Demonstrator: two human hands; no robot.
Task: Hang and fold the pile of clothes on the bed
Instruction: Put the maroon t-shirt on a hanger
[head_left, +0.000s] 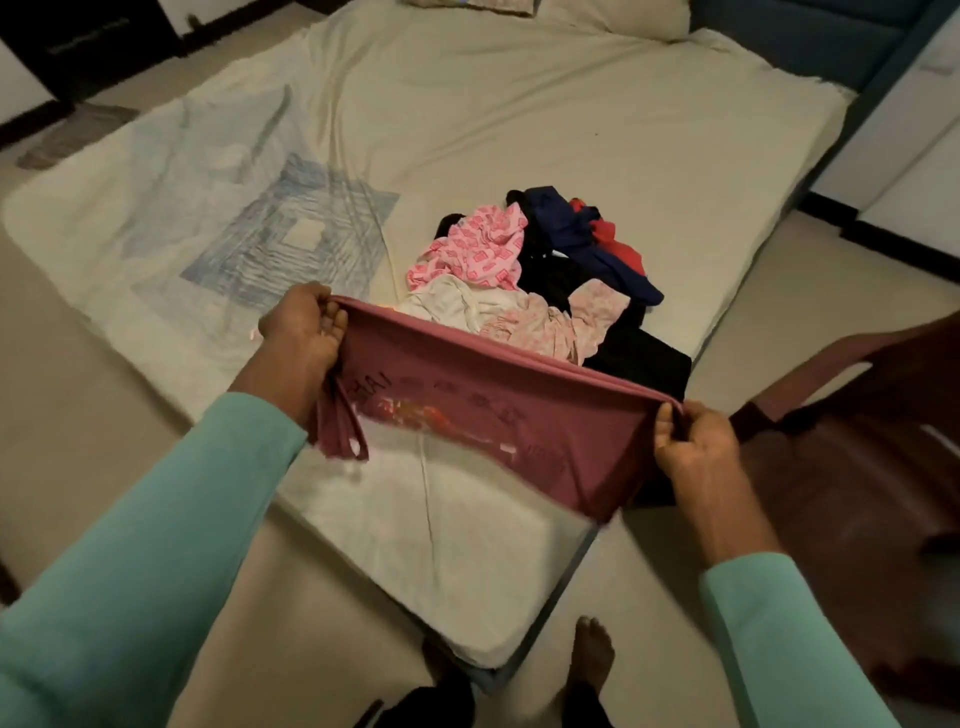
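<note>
I hold a dusty-pink printed top (483, 410) stretched out above the near corner of the bed (519, 130). My left hand (304, 332) pinches its left end and my right hand (693, 444) pinches its right end. The top hangs folded over, with dark lettering and an orange print showing, and thin straps dangle below my left hand. Behind it on the cream sheet lies the pile of clothes (545, 270): a pink patterned piece, a white one, pale pink floral cloth, black garments, and a navy and a red one.
A dark red plastic chair (852, 447) stands to the right of the bed. The floor is pale tile, and my bare feet (589, 660) stand at the mattress corner. A pillow (613, 15) lies at the head of the bed. Dark furniture stands at the far left.
</note>
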